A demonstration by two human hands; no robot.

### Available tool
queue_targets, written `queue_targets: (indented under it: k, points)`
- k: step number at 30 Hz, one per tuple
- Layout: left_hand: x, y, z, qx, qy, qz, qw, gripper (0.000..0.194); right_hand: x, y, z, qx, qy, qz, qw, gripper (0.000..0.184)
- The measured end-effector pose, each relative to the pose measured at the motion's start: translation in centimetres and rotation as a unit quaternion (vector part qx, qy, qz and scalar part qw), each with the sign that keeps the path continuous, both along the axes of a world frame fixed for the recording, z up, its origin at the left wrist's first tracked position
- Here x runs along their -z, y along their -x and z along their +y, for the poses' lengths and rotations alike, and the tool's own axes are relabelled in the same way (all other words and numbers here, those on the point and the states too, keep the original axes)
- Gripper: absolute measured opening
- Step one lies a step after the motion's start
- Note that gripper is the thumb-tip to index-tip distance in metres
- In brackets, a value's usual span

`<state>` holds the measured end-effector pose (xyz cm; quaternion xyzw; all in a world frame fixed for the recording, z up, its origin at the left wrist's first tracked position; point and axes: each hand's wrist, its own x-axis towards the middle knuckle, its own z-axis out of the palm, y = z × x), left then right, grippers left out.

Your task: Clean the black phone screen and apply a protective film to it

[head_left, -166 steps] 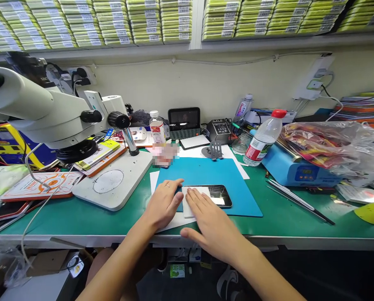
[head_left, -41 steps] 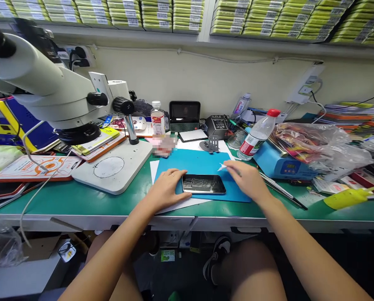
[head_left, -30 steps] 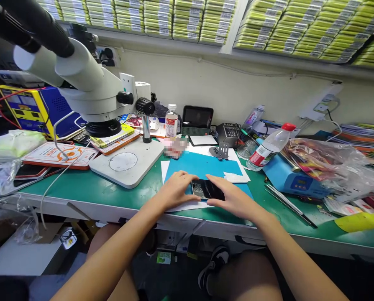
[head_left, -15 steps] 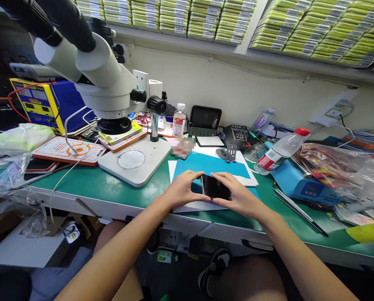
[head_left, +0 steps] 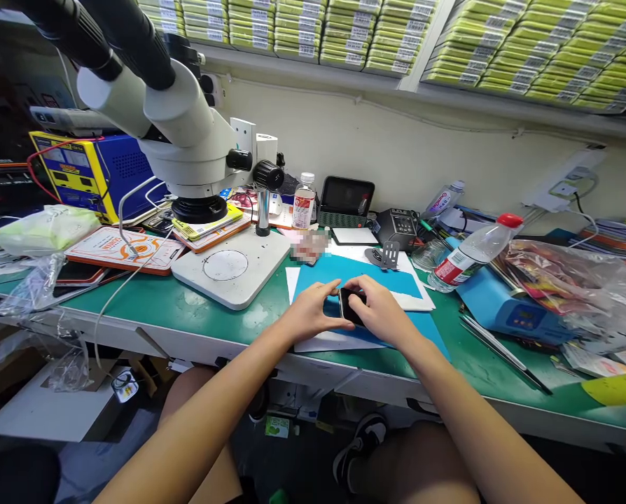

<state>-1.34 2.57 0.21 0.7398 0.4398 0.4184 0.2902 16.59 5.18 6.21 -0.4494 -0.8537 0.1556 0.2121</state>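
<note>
A smartphone (head_left: 347,312) with a dark screen and a light metal edge is between my two hands, above the blue mat (head_left: 397,278). My left hand (head_left: 313,308) grips its left end, fingers at the far edge and thumb along the near edge. My right hand (head_left: 380,312) has its fingers over the far edge, and its thumb rests on the screen. The right part of the phone is hidden behind that hand. White paper sheets (head_left: 339,341) lie under the mat.
A microscope (head_left: 187,133) stands at left on its pale base (head_left: 229,280). Right of the mat are a red-capped bottle (head_left: 473,253), a blue device (head_left: 512,311) and tweezers (head_left: 502,350). A black phone stand (head_left: 389,255) sits behind the mat. The green bench's front edge runs below my forearms.
My right hand has shifted left over the phone, and its thumb has moved from the near edge onto the screen. My left hand keeps its hold. The camera view has shifted slightly.
</note>
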Motion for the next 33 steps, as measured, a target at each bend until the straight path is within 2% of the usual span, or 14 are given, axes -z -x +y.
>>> queue_targets:
  k: [6,17,22,26,33]
  points:
    - [-0.1,0.0,0.1,-0.001,0.024,0.025,0.999,0.099,-0.5,0.5,0.8,0.007,0.009,-0.044,0.999,0.015]
    - [-0.6,0.2,-0.3,0.023,0.021,0.013,0.999,0.096,-1.9,0.8,1.6,0.008,0.038,-0.091,0.995,0.02]
    - [-0.3,0.2,-0.2,0.014,0.028,0.0,1.0,0.112,-2.2,0.8,1.3,-0.008,0.044,-0.097,0.994,0.024]
    - [-0.2,0.2,-0.2,0.017,0.016,-0.004,1.0,0.118,-2.6,0.3,0.5,-0.025,0.049,-0.106,0.993,0.025]
    - [-0.3,0.0,-0.5,0.015,-0.069,0.023,0.997,0.108,-3.5,-1.6,-0.5,-0.072,0.097,-0.073,0.99,0.033]
